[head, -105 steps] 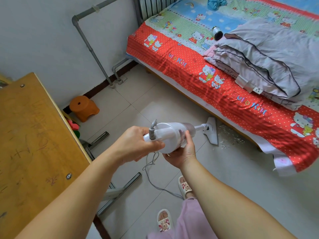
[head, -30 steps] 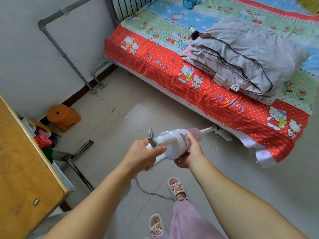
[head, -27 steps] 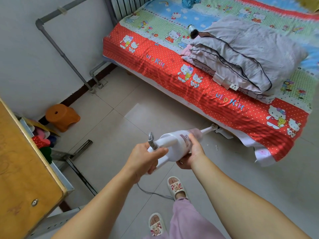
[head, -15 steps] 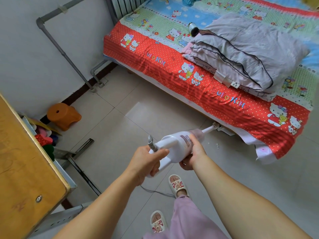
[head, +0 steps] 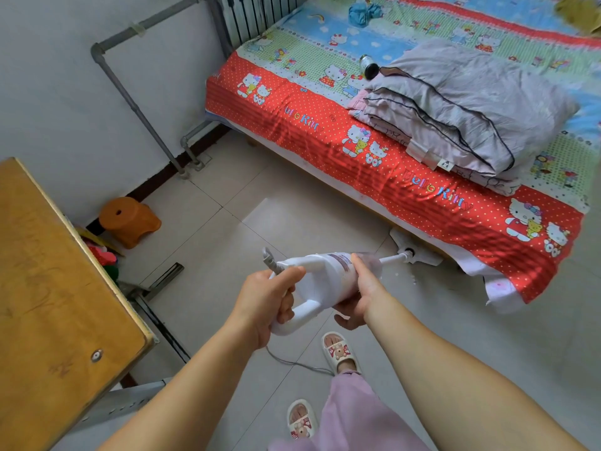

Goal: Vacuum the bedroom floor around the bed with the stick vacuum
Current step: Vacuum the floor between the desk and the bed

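The left hand (head: 265, 301) wraps its fingers around the loop handle of the white stick vacuum (head: 320, 281). The right hand (head: 359, 294) cups the round body from the right side, fingers curled under it and thumb on top. The vacuum sits in the middle of the view. Its thin tube goes far and right, down to the floor head (head: 413, 249), which lies on the tiled floor (head: 260, 196) right at the edge of the bed (head: 390, 151), partly under the red sheet. A grey cord (head: 296, 361) hangs from the handle to the floor near two slippers. A folded grey quilt (head: 471, 102) lies on the bed. An orange stool (head: 128, 219) stands by the far left wall, beside a wooden desk (head: 48, 288).
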